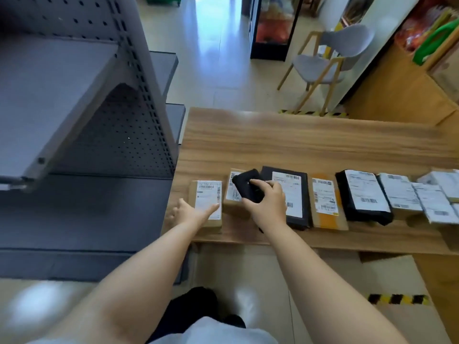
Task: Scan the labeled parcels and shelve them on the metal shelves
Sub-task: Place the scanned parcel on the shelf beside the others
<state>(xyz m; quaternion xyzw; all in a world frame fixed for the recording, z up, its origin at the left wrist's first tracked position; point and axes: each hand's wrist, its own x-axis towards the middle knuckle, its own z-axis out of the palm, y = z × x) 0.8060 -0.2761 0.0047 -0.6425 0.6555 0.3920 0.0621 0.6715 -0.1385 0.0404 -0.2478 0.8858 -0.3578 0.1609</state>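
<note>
A row of labeled parcels lies along the near edge of the wooden table (298,142). My left hand (190,212) reaches to the leftmost small brown parcel (207,194), fingers straight, thumb at its left side and fingers lying on its near label edge. My right hand (269,201) grips a black handheld scanner (246,186) held over the second brown parcel (232,202). Right of it lie a flat black parcel (295,180), a brown parcel with yellow tape (326,214), a black bag parcel (363,194) and several white-labeled ones (402,194). The grey metal shelves (74,207) stand at the left.
An upper shelf board (49,100) juts out at head height on the left, with a perforated back panel behind. A grey chair (325,63) stands beyond the table. Cardboard boxes (402,90) sit at the far right. Hazard tape (397,299) marks the floor.
</note>
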